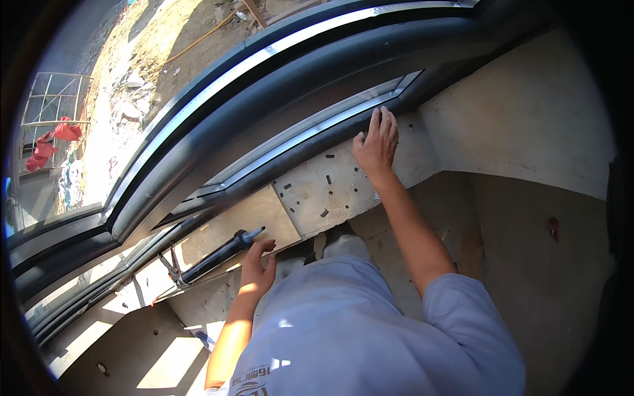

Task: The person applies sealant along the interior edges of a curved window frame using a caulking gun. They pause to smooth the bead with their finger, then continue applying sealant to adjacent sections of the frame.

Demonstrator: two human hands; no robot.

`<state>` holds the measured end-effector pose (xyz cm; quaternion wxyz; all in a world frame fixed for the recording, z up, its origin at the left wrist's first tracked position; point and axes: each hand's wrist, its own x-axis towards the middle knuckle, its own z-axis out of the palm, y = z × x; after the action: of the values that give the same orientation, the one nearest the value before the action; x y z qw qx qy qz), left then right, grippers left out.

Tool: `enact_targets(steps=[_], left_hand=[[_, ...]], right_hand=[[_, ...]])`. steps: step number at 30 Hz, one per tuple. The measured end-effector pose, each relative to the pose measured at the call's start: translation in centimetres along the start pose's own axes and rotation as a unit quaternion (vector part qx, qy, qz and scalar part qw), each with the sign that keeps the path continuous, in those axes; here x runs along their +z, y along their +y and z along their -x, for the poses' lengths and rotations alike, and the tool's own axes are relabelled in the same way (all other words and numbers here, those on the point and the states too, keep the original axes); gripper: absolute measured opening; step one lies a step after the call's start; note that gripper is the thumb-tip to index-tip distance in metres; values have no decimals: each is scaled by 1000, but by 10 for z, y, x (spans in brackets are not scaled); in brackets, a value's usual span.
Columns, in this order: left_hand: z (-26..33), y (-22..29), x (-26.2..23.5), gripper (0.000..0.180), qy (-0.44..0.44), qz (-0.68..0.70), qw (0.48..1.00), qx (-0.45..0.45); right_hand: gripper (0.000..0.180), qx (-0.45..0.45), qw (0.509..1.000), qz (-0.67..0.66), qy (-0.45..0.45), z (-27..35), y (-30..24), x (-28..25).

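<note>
The left hand [257, 267] rests open by the caulking gun [214, 257] lying on the sill [317, 188], the right hand [376, 145] lies flat against the window frame [297, 142]; judged: sealing paused, no bead discernible.

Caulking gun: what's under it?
The caulking gun lies on the pale sill, nozzle by the left hand. Sill surface directly beneath the barrel is covered, so unseen.

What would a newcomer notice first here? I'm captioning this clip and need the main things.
The dark window frame sweeps across the upper half of the picture, with sunlit rubble outside. The right hand lies flat on the pale sill, fingertips at the frame's lower edge. Lower left, the left hand reaches for a black caulking gun lying on the sill, its nozzle just above the fingers.
</note>
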<state>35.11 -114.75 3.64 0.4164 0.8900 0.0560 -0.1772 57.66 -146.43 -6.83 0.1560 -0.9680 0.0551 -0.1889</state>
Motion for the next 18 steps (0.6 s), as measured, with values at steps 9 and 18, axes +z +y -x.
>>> enact_targets(steps=[9, 18], left_hand=[[31, -3, -13, 29, -37, -30, 999, 0], [61, -29, -47, 27, 17, 19, 1000, -14]], right_hand=[[64, -237, 826, -314, -403, 130, -162, 19], [70, 24, 997, 15, -73, 39, -111, 28]])
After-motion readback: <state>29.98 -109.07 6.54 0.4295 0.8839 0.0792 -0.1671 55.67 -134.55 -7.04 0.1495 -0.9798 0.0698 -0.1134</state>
